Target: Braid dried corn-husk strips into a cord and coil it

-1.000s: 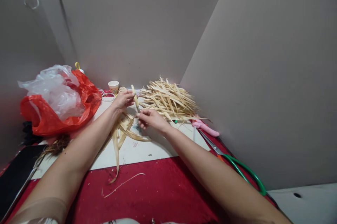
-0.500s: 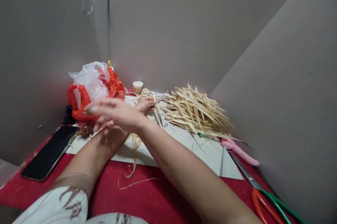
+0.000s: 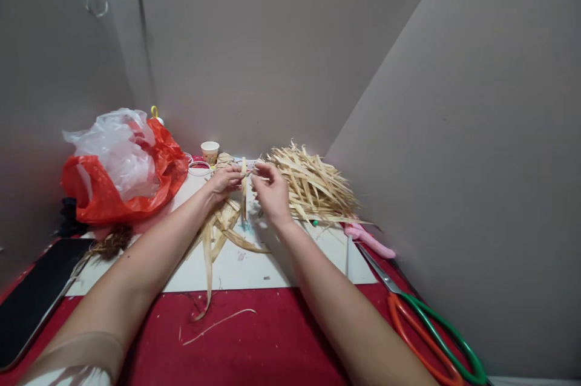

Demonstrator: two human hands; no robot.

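Observation:
My left hand (image 3: 226,183) is closed on a flat, pale dried-leaf strip (image 3: 244,195), held upright above the white board. Just to the right of that strip is my right hand (image 3: 273,195), its fingers curved and its thumb apart from the forefinger. I see nothing plainly held in it, though its fingertips are small in view. Loose leaf strips (image 3: 207,259) lie below my left hand, one hanging over the board's front edge. Beyond my right hand spreads a large pile of the same strips (image 3: 318,183).
A white board (image 3: 276,271) covers part of the red cloth (image 3: 254,337). Left are a red plastic bag (image 3: 170,162), brown fibres (image 3: 111,242) and a phone (image 3: 40,289). A paper cup (image 3: 210,152) stands behind. Scissors (image 3: 422,325) and a pink-handled tool (image 3: 370,241) lie right.
My right hand has come back from the left, where it crossed over my left arm, to beside the upright strip. The view has swung to the right.

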